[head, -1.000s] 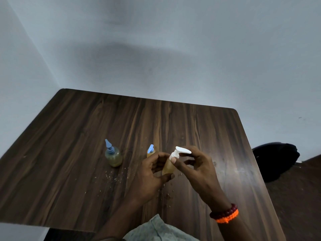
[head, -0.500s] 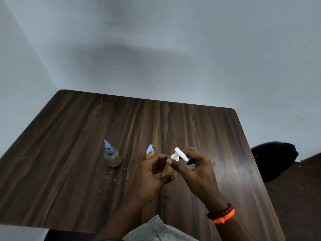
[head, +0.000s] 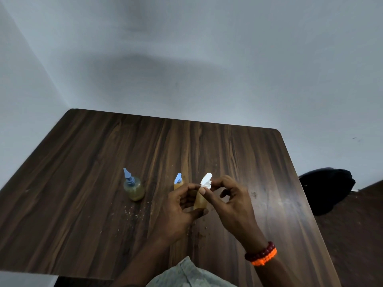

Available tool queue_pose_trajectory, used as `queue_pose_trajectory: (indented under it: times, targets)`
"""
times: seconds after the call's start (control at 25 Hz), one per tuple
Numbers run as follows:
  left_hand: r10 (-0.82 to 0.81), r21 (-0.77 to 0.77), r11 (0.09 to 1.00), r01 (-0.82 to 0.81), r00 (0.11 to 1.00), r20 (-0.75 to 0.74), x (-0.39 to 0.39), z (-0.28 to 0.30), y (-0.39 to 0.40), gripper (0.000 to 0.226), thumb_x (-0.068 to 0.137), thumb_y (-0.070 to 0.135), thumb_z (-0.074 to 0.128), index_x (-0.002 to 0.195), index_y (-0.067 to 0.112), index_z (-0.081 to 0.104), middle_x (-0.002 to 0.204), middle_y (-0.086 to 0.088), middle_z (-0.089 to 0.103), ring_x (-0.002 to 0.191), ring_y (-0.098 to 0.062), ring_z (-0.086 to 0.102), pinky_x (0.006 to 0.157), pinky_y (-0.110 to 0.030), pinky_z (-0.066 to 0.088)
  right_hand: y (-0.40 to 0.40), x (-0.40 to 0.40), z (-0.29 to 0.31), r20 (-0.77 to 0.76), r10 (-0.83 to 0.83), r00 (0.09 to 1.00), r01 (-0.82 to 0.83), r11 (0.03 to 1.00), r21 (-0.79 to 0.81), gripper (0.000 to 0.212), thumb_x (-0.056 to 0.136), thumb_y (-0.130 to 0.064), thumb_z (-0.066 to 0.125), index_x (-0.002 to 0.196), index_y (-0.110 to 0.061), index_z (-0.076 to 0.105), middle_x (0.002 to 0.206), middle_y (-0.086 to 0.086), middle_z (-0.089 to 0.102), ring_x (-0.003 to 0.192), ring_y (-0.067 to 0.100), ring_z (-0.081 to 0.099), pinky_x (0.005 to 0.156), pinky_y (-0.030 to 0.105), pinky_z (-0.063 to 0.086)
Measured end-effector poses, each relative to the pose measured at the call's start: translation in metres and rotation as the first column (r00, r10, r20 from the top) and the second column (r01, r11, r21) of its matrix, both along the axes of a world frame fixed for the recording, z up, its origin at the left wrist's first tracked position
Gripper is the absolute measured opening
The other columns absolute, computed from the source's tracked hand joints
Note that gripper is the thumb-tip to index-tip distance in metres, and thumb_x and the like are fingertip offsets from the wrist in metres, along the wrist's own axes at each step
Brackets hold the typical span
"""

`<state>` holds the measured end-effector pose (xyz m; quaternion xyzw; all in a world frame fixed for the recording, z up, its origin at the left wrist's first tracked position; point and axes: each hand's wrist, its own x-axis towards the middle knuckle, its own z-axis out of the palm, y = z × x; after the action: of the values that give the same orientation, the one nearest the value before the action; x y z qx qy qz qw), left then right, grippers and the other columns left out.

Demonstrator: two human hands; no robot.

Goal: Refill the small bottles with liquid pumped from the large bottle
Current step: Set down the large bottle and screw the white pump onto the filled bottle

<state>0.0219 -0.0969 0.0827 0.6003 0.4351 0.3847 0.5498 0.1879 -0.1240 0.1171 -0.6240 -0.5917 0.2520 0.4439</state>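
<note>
Bottles [head: 200,200] unlabelled, no legible writing.

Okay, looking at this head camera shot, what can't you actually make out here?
Head view, the only one:
- Small amber bottle with white pump top: the left hand and right hand cover much of it, so its fill level is hidden.
- Small amber bottle with blue cap: its lower part sits behind the left hand.
- Whether the white pump is screwed on or loose: too small, behind fingertips.
- Black object beside the wooden table: too dark to identify.
</note>
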Motion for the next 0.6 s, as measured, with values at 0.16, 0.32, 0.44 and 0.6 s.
queue_pose_trajectory:
  times: [0.16,0.32,0.44,0.6]
  targets:
    - [0.057,0.043,0.998,-0.056,0.998,-0.030,0.003,0.008,-0.003,0.056,0.077,-0.003,0.088,0.113,0.037,0.071,0.107,0.023,0.080,0.104,0.002,0.076,0.085,-0.016,0.061,-0.001,-0.014,-0.002,0.055,-0.108,0.993,0.103,0.991,0.081,0.015,0.083,-0.039,0.075,0.085,-0.038,0.060,0.082,-0.016,0.059,0.082,0.006,0.060,0.064,0.016,0.049]
    - [0.157,0.119,0.981,-0.150,0.987,-0.044,0.009,0.010,-0.008,0.054,0.081,0.000,0.085,0.106,0.044,0.069,0.100,0.041,0.075,0.100,0.014,0.072,0.081,-0.005,0.056,0.000,-0.021,-0.006,0.081,-0.153,0.985,0.142,0.982,0.123,0.016,0.084,-0.029,0.077,0.086,-0.030,0.061,0.082,-0.016,0.056,0.081,0.000,0.056,0.067,0.005,0.042]
    - [0.218,0.168,0.965,-0.204,0.973,-0.072,0.014,0.002,-0.008,0.039,0.082,0.007,0.087,0.110,0.033,0.075,0.102,0.024,0.080,0.101,0.004,0.076,0.087,-0.014,0.060,0.001,-0.020,-0.007,0.091,-0.152,0.984,0.141,0.983,0.120,0.015,0.084,-0.027,0.077,0.088,-0.029,0.062,0.084,-0.017,0.056,0.083,-0.004,0.055,0.070,0.002,0.042]
    - [0.241,0.214,0.954,-0.211,0.962,-0.128,0.026,-0.010,-0.006,0.030,0.086,0.022,0.084,0.112,0.029,0.071,0.102,0.021,0.075,0.101,0.006,0.073,0.084,-0.011,0.059,0.005,-0.008,-0.011,0.118,-0.128,0.985,0.119,0.990,0.081,0.020,0.083,-0.027,0.077,0.090,-0.035,0.060,0.086,-0.023,0.055,0.089,-0.006,0.057,0.073,0.000,0.042]
